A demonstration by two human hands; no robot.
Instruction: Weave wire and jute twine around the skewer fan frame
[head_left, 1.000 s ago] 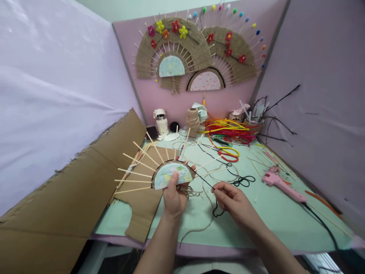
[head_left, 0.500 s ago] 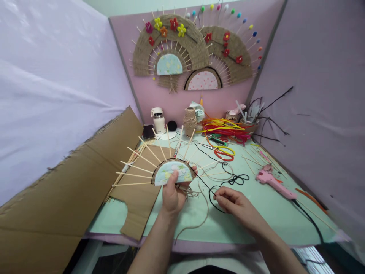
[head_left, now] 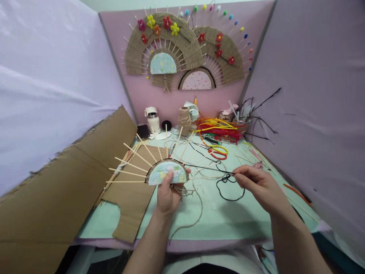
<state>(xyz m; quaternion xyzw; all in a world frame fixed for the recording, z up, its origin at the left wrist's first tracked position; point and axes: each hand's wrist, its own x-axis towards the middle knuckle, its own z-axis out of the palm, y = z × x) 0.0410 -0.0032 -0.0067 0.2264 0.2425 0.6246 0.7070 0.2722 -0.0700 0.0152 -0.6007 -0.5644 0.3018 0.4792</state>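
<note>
My left hand (head_left: 168,192) grips a half-round fan base (head_left: 162,174) by its flat lower edge, thumb across the pale blue flowered front. Thin wooden sticks (head_left: 137,154) spread out from the curved rim. A black cord (head_left: 209,167) runs along that rim and stretches, nearly straight, to my right hand (head_left: 252,180), which pinches it between thumb and fingers. From the pinch the rest of the cord hangs in loops and a tangle over the table. Beige twine ends (head_left: 185,191) stick out below the base beside my left hand.
Cut cardboard (head_left: 137,201) lies to the left beside a tall cardboard sheet (head_left: 94,163). Behind stand a white bottle (head_left: 153,121), a twine spool (head_left: 184,118), pipe cleaners (head_left: 219,129) and scissors (head_left: 218,151). Finished fans (head_left: 171,28) hang on the back wall.
My right hand has moved right and up, drawing the black cord out straighter from the rim. It now hides most of the pink glue gun. My left hand still holds the base.
</note>
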